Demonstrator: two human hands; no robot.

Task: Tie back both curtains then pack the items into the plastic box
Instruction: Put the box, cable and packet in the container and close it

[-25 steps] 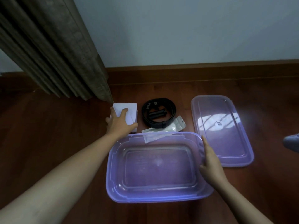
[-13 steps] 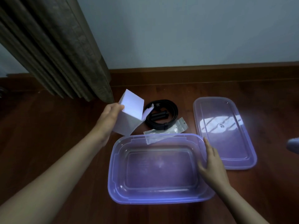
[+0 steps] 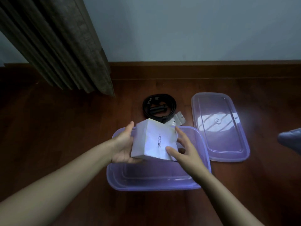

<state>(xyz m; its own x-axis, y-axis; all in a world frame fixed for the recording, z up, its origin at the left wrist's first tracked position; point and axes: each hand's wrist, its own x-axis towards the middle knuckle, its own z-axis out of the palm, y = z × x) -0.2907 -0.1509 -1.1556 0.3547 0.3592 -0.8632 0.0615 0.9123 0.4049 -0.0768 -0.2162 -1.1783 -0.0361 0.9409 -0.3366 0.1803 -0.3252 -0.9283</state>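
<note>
Since half a second ago our left hand [image 3: 123, 147] has carried the white G2000 carton [image 3: 154, 142] from the floor beside the belt to just above the plastic box [image 3: 146, 181]. Our right hand [image 3: 184, 149] has left the box's rim to meet it.

Now the left hand grips the carton's left side, thumb up along the edge and fingers under. The right hand pinches the right corner, thumb on the printed face and fingers spread behind it. The carton hangs tilted at frame centre, over the box's far half.

To place it well, we would level the carton, lower it flat against one end wall and leave floor space in the box for the rest.

By our count:
- one curtain [image 3: 65, 46], upper left
- one plastic box, open
- one lid [image 3: 219, 128], lying to its right
- one carton
- one coiled black belt [image 3: 158, 106]
- one small clear packet [image 3: 179, 119], partly hidden behind the carton
</note>
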